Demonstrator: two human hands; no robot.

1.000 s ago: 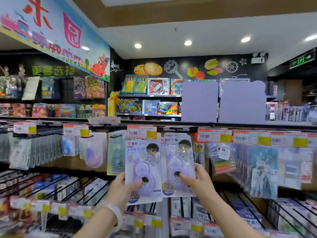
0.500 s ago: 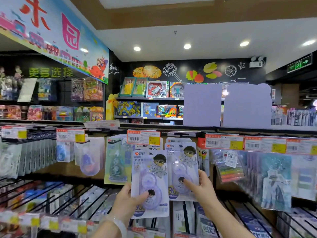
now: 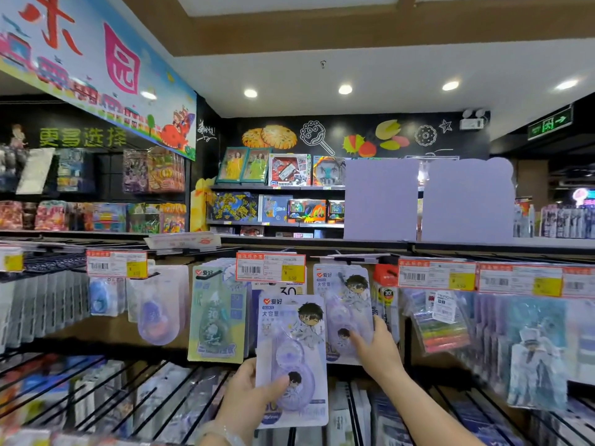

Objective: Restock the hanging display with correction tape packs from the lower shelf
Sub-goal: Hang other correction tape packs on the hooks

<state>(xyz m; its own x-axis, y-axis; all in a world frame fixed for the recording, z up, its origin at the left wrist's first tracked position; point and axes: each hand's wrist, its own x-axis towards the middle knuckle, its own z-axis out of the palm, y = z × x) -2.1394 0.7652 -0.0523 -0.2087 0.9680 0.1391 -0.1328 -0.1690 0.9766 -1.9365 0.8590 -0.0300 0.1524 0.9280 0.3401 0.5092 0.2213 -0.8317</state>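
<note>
My left hand [image 3: 248,401] grips a lilac correction tape pack [image 3: 291,349] with a cartoon figure, thumb over its front, held upright below the price tag [image 3: 270,267]. My right hand [image 3: 375,346] holds a second matching pack [image 3: 344,304] up against the hanging display, its top just under the hook rail. A green-yellow pack [image 3: 219,317] hangs to the left of them. Packs stand in the lower shelf [image 3: 354,416] under my hands.
Hooks with price tags run along the rail; clear blister packs [image 3: 157,304] hang left, coloured pen packs [image 3: 441,326] and blue card packs [image 3: 534,349] hang right. Black wire dividers [image 3: 96,391] split the lower shelf. Toy boxes fill the far shelves.
My left hand has lowered its pack and moved it right. My right hand has kept its pack up at the hook. The view has tilted up slightly.
</note>
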